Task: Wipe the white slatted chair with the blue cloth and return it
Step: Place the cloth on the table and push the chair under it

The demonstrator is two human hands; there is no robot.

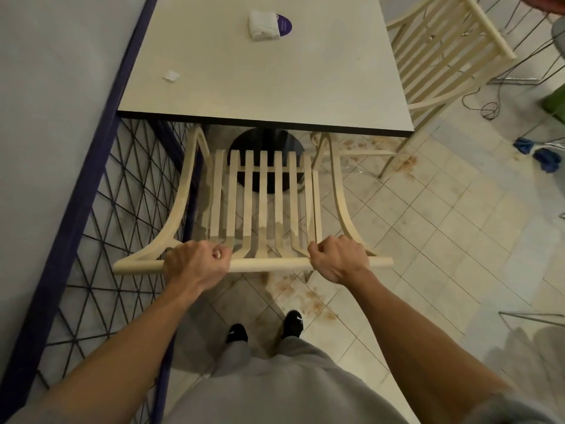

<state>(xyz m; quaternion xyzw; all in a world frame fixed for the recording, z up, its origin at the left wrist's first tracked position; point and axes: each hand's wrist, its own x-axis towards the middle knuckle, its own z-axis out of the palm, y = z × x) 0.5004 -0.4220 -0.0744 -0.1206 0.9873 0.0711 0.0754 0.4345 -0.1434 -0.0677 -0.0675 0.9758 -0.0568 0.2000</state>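
Observation:
The white slatted chair (263,191) stands in front of me with its seat partly tucked under the table (269,87). Both hands grip its top rail: my left hand (195,264) curls round the left part, my right hand (337,258) round the right part. A blue cloth (541,154) lies crumpled on the tiled floor at the far right, well away from both hands.
A folded white cloth (263,24) and a purple disc (284,24) lie on the table's far side. A second slatted chair (440,56) stands at the right. A blue wire fence (116,209) runs along the left. The floor tiles show brown stains (299,295).

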